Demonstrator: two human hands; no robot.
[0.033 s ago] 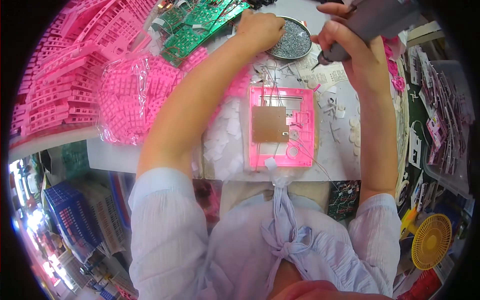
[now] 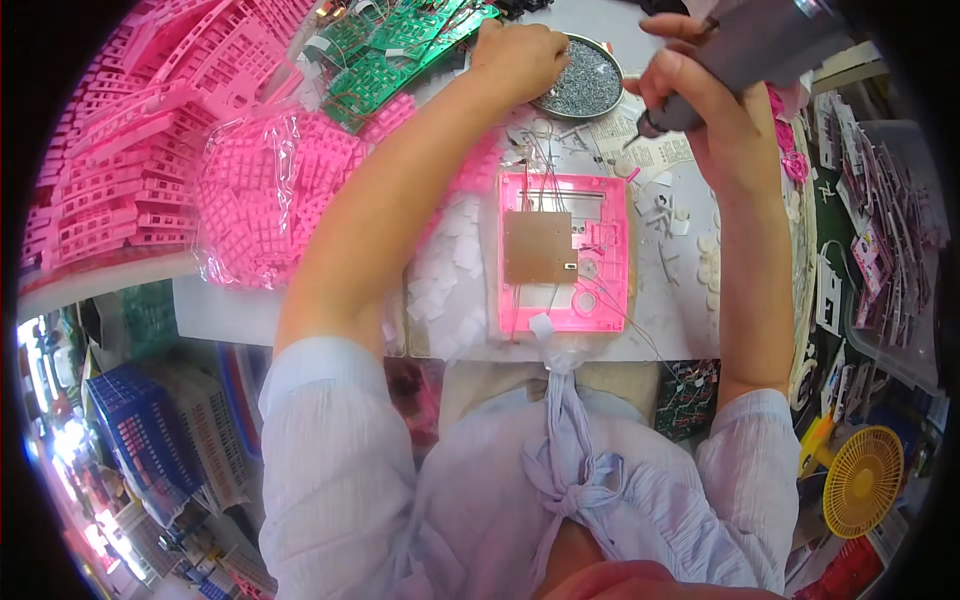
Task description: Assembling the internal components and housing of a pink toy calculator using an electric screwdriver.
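My left hand (image 2: 522, 62) is at the left rim of a round tin (image 2: 618, 97) filled with small grey screws (image 2: 585, 82). Its fingers are curled, and the fingertips are hidden behind the knuckles. My right hand (image 2: 705, 90) grips a dark grey electric screwdriver (image 2: 765, 45), held in the air right of the tin with its bit slanting down to the left. Below both hands, a pink plastic housing (image 2: 613, 250) lies on the table, with a brown circuit board (image 2: 537, 248) and thin wires on it. Neither hand touches the housing.
Green circuit boards (image 2: 400, 50) are heaped beyond my left forearm. Stacked pink housings (image 2: 130, 170) and a clear bag of pink key parts (image 2: 280, 190) fill the left. White paper bits (image 2: 445, 270) lie beside the housing. A yellow fan (image 2: 863, 482) stands lower right.
My right hand and the screwdriver have shifted slightly down and to the right. The left hand stays at the tin, and the housing has not moved.
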